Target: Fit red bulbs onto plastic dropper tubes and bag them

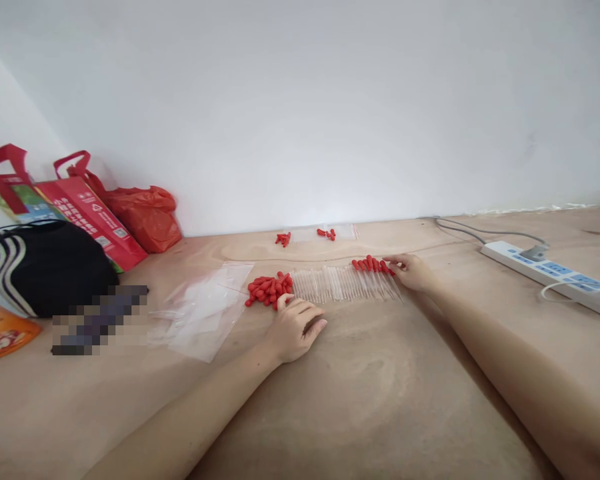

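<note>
A row of thin clear glass dropper tubes [325, 284] lies side by side on the wooden table. Red rubber bulbs [369, 264] cap the far ends of several tubes at the right of the row. At that right end, my right hand [413, 272] has its fingertips closed around the last red bulb, which they partly hide. My left hand [297, 328] rests with loosely bent fingers and thumb apart, beside a heap of loose red rubber bulbs [267, 290]. Its fingertips are at the heap's near right edge; whether they touch a bulb, I cannot tell.
Clear plastic bags [200, 320] lie left of the heap. Another clear bag [350, 232] with red bulbs is near the wall. A power strip [550, 270] with cables is at right. Shopping bags [93, 220], a black drawstring bag [65, 267] and an orange packet [5, 330] occupy the left.
</note>
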Action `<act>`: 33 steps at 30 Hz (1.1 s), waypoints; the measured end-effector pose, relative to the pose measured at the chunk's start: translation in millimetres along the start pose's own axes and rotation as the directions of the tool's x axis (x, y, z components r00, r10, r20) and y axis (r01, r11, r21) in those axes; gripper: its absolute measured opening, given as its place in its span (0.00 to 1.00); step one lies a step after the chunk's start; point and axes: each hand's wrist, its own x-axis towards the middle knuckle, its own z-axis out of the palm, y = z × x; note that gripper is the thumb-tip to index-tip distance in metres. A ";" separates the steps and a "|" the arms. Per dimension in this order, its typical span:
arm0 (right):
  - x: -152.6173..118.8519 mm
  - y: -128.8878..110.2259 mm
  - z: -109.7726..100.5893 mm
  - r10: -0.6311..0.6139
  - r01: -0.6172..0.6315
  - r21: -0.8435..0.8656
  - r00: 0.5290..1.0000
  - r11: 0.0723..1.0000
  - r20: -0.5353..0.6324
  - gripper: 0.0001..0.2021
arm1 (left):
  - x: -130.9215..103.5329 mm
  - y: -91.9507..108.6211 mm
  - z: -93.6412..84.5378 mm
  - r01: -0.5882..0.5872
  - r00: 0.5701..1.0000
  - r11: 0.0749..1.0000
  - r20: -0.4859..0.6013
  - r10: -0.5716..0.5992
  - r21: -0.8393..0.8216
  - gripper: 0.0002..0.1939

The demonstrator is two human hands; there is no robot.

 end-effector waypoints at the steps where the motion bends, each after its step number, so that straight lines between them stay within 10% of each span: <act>1: -0.1 -0.3 1.4 0.003 -0.003 0.015 1.000 1.000 -0.003 0.16 | -0.1 0.0 -0.1 0.005 1.000 1.000 0.009 -0.005 0.003 0.07; 10: -7.9 -9.8 1.0 0.077 -0.080 -0.064 0.995 0.995 -0.062 0.16 | -0.8 2.2 -0.5 0.030 0.999 0.998 -0.019 -0.030 0.047 0.07; 20: -24.0 -35.7 -5.7 -0.228 0.134 -0.255 0.892 0.958 -0.390 0.12 | 42.6 -9.8 -5.7 0.427 0.902 0.831 -0.098 -0.421 0.357 0.08; 27: -78.4 -95.0 0.0 -0.523 0.546 0.170 0.837 0.820 -0.162 0.10 | 79.8 -13.7 8.2 0.471 0.837 0.748 0.033 -0.547 0.467 0.17; 33: -91.1 -109.5 -1.0 -0.524 0.540 0.213 0.842 0.814 -0.133 0.09 | 87.0 -9.9 14.5 0.470 0.807 0.714 0.075 -0.586 0.519 0.20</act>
